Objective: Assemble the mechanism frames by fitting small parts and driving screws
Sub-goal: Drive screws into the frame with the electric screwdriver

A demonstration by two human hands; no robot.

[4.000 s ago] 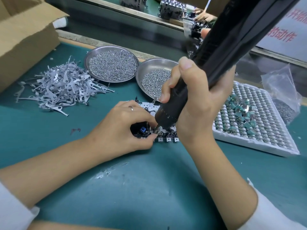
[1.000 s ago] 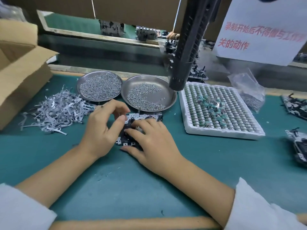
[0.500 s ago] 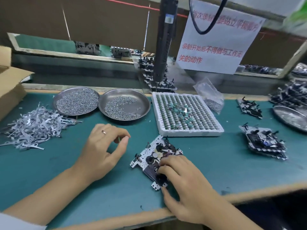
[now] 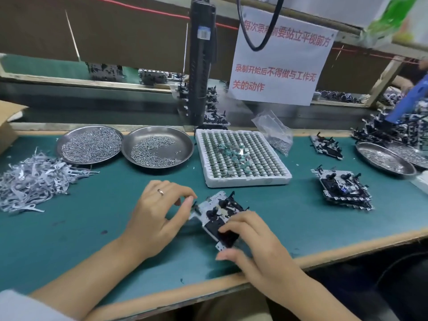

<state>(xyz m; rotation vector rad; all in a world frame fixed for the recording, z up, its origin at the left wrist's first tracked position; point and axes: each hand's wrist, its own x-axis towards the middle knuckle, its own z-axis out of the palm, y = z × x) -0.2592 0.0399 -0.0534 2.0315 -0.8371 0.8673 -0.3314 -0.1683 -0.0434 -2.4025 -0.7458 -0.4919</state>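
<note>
While the frame [image 4: 218, 214] lies tilted on the green mat [image 4: 69, 239], the right hand [image 4: 257, 246] grips its near end, fingers curled over the black part and thumb beneath. The left hand [image 4: 157, 218] is just left of the frame, thumb and forefinger nearly pinched, thumb tip at its edge. Beyond the frame sits a white tray [image 4: 243, 181] full of small parts. Left of the tray, two steel dishes [image 4: 157, 147] hold screws; farther left lies a heap of metal levers [image 4: 34, 179]. Right of the tray, finished frames [image 4: 342, 188] are stacked.

Both hands [image 4: 259, 246] hold a mechanism frame [image 4: 220, 216] above the table [image 4: 69, 239].
</note>
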